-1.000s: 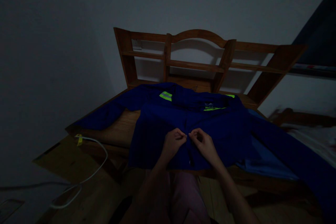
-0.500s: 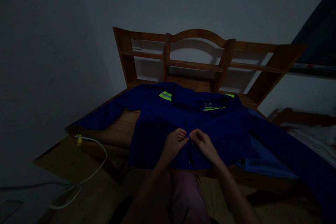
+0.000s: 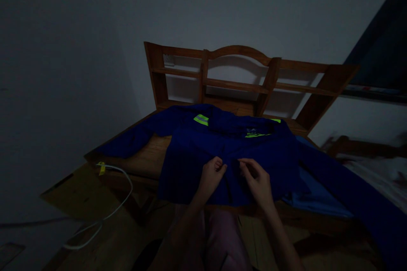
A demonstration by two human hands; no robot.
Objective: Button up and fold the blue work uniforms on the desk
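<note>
A dark blue work jacket (image 3: 193, 152) with bright yellow-green reflective strips lies spread, front up, on a wooden desk (image 3: 152, 156). My left hand (image 3: 212, 174) is closed at the jacket's front opening, thumb and curled fingers on one edge of it. To its right, my right hand (image 3: 258, 180) has thumb and forefinger pinched at the other front edge, with a gap between the two hands. Dim light hides the exact cloth or button between the fingertips. One sleeve reaches left across the desk; the other hangs off at the right.
Behind the jacket stands a wooden shelf rack (image 3: 238, 84) against the wall. A lighter blue cloth (image 3: 321, 197) lies under the right sleeve. At left are a white cable (image 3: 127, 178) with a yellow tag and a yellowish board (image 3: 79, 194). My knees (image 3: 224, 237) are below the desk edge.
My right hand has moved right, away from my left hand, so the gap between them is wider. The left hand stays almost in place. The view has shifted slightly.
</note>
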